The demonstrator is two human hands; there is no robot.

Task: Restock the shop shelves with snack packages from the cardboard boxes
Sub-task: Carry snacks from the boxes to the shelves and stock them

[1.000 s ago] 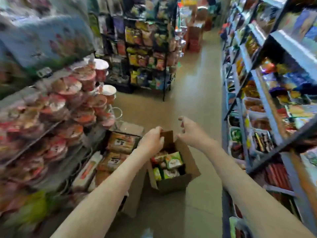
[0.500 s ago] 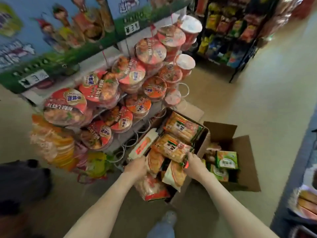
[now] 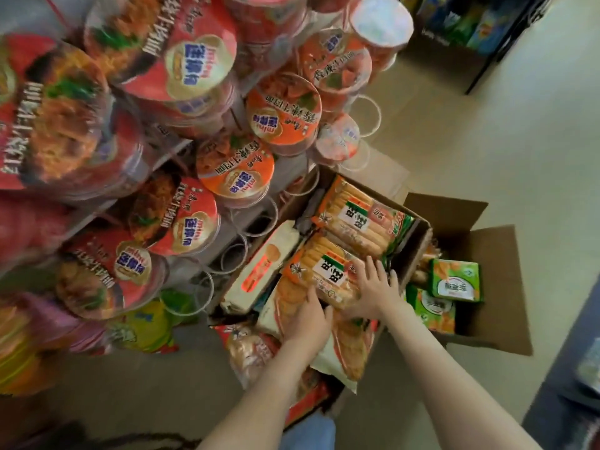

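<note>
Fingers (image 3: 370,267) of right hand (image 3: 375,292) spread flat on rice-cracker pack (image 3: 319,271). Left hand (image 3: 306,323) at its 6 o'clock edge, can't tell the grip. Pack lies topmost in cardboard box (image 3: 420,227). Step looks like pick-up. Next: secure both edges, lift clear, shelve.

Stacks of instant noodle cups (image 3: 198,56) crowd a tiered display on the left, lids tilted outward. The upper and left ones have red lids with blue and white badges. Nearer the aisle sit smaller cups with orange lids (image 3: 282,115), and one at the top shows a plain white lid (image 3: 380,24). Empty wire rings (image 3: 378,114) stick out from the stand beside and below the orange ones. Low on the left lie blurred yellow and green bags (image 3: 146,326). The pale beige floor (image 3: 487,141) runs off to a black-framed rack (image 3: 487,73) in the far corner, holding blue and green packs too blurred to read
</note>
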